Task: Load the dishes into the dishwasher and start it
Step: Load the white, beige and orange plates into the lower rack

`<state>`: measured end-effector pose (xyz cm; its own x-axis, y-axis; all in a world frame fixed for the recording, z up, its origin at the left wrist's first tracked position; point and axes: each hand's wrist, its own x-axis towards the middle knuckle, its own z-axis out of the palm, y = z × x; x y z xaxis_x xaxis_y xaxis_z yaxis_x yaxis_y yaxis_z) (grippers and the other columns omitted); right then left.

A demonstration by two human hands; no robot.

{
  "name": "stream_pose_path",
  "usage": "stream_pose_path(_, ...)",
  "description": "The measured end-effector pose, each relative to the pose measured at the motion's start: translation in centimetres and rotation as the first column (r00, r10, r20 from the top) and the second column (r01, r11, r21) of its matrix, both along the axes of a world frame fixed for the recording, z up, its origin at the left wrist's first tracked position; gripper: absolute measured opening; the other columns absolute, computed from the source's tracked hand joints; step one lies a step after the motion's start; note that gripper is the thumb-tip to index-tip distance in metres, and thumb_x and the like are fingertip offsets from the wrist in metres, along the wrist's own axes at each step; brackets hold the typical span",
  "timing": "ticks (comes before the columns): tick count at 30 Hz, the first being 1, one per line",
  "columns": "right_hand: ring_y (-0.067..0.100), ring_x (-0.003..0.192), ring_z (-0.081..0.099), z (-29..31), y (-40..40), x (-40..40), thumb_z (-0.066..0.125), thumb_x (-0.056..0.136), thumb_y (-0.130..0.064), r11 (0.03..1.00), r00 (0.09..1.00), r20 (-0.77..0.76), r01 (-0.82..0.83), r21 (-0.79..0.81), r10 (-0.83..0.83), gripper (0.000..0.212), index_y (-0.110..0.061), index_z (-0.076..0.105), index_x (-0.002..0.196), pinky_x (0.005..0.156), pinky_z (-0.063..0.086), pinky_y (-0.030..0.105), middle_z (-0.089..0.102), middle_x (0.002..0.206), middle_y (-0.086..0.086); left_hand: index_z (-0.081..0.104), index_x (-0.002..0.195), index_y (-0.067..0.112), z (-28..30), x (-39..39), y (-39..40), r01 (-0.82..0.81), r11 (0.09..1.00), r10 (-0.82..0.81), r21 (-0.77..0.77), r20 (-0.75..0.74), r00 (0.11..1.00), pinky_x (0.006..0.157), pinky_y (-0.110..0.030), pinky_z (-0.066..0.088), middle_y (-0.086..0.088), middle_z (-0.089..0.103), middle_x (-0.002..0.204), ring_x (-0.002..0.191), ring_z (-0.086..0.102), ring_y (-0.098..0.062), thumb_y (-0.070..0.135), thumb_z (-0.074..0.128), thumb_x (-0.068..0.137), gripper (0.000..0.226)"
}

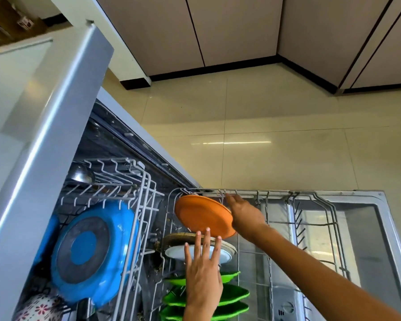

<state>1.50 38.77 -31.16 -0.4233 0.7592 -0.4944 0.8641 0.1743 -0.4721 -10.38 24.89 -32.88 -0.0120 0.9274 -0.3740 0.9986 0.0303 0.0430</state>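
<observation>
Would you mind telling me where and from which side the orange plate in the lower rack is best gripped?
Grip the orange plate by its free rim nearest the camera, coming from the open door side: it stands on edge in the lower rack, its far rim is against the rack wires, and the right hand already reaches behind it.

The left hand (203, 272) covers part of the white plate (175, 252) and green plates (233, 295) beside the orange plate (203, 215). The bottom edge crops the floral dish (36, 308). The right hand's (245, 214) fingers behind the orange plate are hidden.
</observation>
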Motion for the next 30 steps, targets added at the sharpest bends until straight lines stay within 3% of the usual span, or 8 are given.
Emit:
stream_pose_path(5,0.023,0.102,0.062,1.3,-5.6,6.9,0.048,0.093,-0.010,0.982,0.969,-0.163,0.189,0.024,-0.183,0.036,-0.020,0.052,0.128,0.082,0.052,0.036,0.056,0.127,0.006,0.057,0.130,0.017,0.7,0.5,0.9,-0.029,0.998,0.031,0.050,-0.034,0.999,0.109,-0.048,0.008,-0.014,0.045,0.142,0.129,0.045,-0.032,0.023,0.090,0.046,0.090)
stream_pose_path(9,0.021,0.088,0.066,3.3,-9.8,10.1,0.050,0.093,-0.011,0.967,0.941,-0.259,0.243,0.074,-0.216,0.028,-0.020,0.061,0.116,0.074,0.054,0.035,0.065,0.112,0.003,0.041,0.142,0.015,3.7,2.8,0.1,-0.034,0.994,0.040,0.099,-0.058,0.998,0.114,-0.044,0.001,-0.012,0.020,0.156,0.144,0.018,-0.028,0.023,0.067,0.082,0.066)
stream_pose_path(11,0.023,0.086,0.066,5.3,-11.4,10.9,0.050,0.092,-0.011,0.962,0.934,-0.291,0.247,0.114,-0.205,0.027,-0.020,0.062,0.114,0.070,0.053,0.037,0.065,0.109,0.002,0.062,0.123,0.013,6.0,4.3,-1.7,-0.089,0.980,0.098,0.178,-0.037,0.995,0.108,-0.048,0.026,-0.016,0.044,0.143,0.132,0.042,-0.031,0.020,0.079,0.068,0.058)
stream_pose_path(13,0.025,0.087,0.065,7.8,-12.7,11.3,0.050,0.092,-0.012,0.955,0.931,-0.320,0.240,0.174,-0.176,0.027,-0.020,0.062,0.114,0.069,0.052,0.037,0.066,0.108,0.002,0.070,0.107,0.013,8.2,5.5,-4.7,-0.122,0.957,0.125,0.264,0.004,0.992,0.099,-0.052,0.037,-0.017,0.057,0.129,0.120,0.055,-0.033,0.016,0.084,0.058,0.051)
stream_pose_path(18,0.032,0.083,0.064,19.4,-18.3,12.6,0.051,0.091,-0.013,0.947,0.903,-0.428,0.170,0.272,-0.039,0.023,-0.021,0.062,0.110,0.063,0.049,0.038,0.068,0.096,0.007,0.072,0.100,0.016,20.5,8.5,-17.0,-0.216,0.900,0.194,0.380,0.095,0.976,0.106,-0.039,0.022,-0.016,0.056,0.131,0.124,0.046,-0.027,0.032,0.047,0.080,0.036)
stream_pose_path(23,0.031,0.072,0.066,35.4,-29.7,12.9,0.053,0.091,-0.017,0.904,0.816,-0.506,-0.045,0.425,0.279,0.019,-0.020,0.064,0.106,0.055,0.049,0.037,0.070,0.090,0.006,0.060,0.114,0.020,36.2,12.6,-35.0,-0.378,0.750,0.419,0.543,0.052,0.906,0.109,-0.027,0.013,-0.013,0.056,0.132,0.125,0.041,-0.023,0.038,0.029,0.096,0.040)
stream_pose_path(27,0.030,0.081,0.067,44.5,-41.8,11.3,0.047,0.085,-0.029,0.840,0.598,-0.601,-0.273,0.469,0.530,0.027,-0.022,0.065,0.103,0.063,0.055,0.041,0.071,0.094,0.005,0.050,0.112,0.026,44.1,16.7,-49.4,-0.545,0.522,0.689,0.656,0.052,0.723,0.109,-0.024,0.014,-0.012,0.060,0.127,0.123,0.042,-0.021,0.036,0.031,0.095,0.027)
stream_pose_path(30,0.026,0.085,0.067,47.4,-48.8,10.2,0.054,0.089,-0.021,0.778,0.467,-0.626,-0.437,0.451,0.625,0.021,-0.027,0.063,0.107,0.072,0.055,0.040,0.071,0.100,0.001,0.055,0.105,0.027,47.2,19.9,-57.9,-0.628,0.322,0.836,0.708,0.098,0.540,0.104,-0.026,0.024,-0.011,0.062,0.125,0.122,0.043,-0.020,0.034,0.044,0.083,0.025)
